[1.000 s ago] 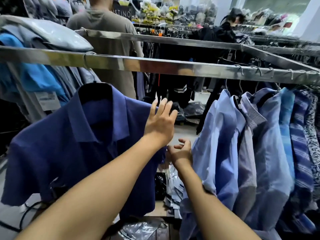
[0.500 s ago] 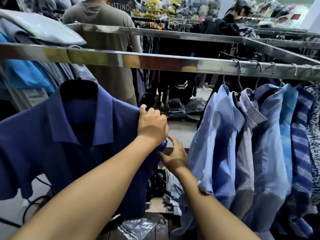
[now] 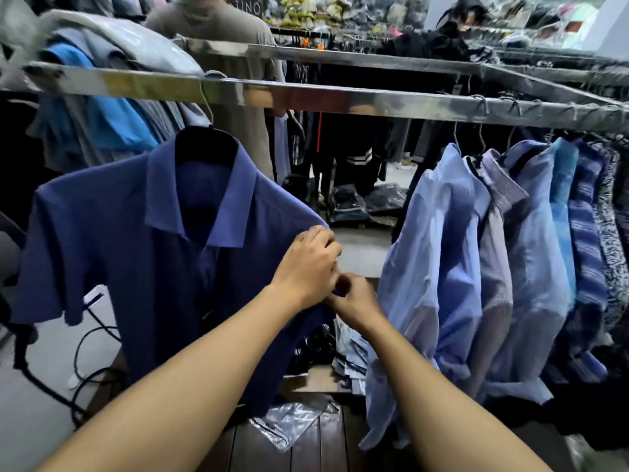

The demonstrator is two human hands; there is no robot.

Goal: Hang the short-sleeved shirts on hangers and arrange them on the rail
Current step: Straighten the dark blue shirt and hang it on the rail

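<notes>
left hand (image 3: 306, 264) fingers curled over the shoulder edge of the dark blue shirt (image 3: 136, 253). right hand (image 3: 355, 301) just below, touching it, fingers bent in and pinching the sleeve fabric. shirt sits on a black hanger (image 3: 204, 143), hook over the rail (image 3: 340, 100), well apart from the row of light blue shirts (image 3: 442, 253) on the right. step looks like straightening the sleeve. next: let go, slide the hanger right to close the gap.

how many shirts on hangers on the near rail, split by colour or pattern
dark blue shirt: 1
light blue shirts: 2
bright blue shirt: 1
lilac checked shirt: 1
blue striped shirt: 1
dark patterned shirt: 1
total: 7
</notes>
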